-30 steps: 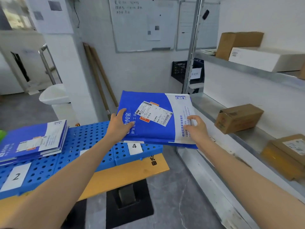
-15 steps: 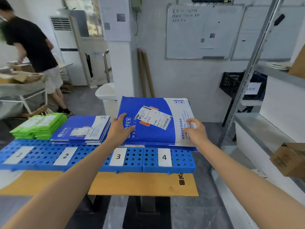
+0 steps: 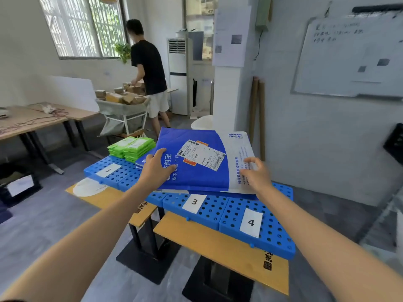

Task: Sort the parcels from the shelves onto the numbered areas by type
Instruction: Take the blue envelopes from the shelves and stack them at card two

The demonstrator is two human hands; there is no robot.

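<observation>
While both hands carry the blue envelope [image 3: 196,173] over the bench [image 3: 218,243], the step in hand looks like the putting-down; the left hand [image 3: 156,168] grips its left edge, thumb on top; the right hand [image 3: 257,176] pinches the white right end with curled fingers; the envelope sits tilted over a pile of blue envelopes [image 3: 141,164], beside the green packets [image 3: 133,147], near label 3 [image 3: 194,202]; whether it touches the pile I cannot tell; next, I'd judge, it wants squaring over that pile, lowering flat, then releasing.
</observation>
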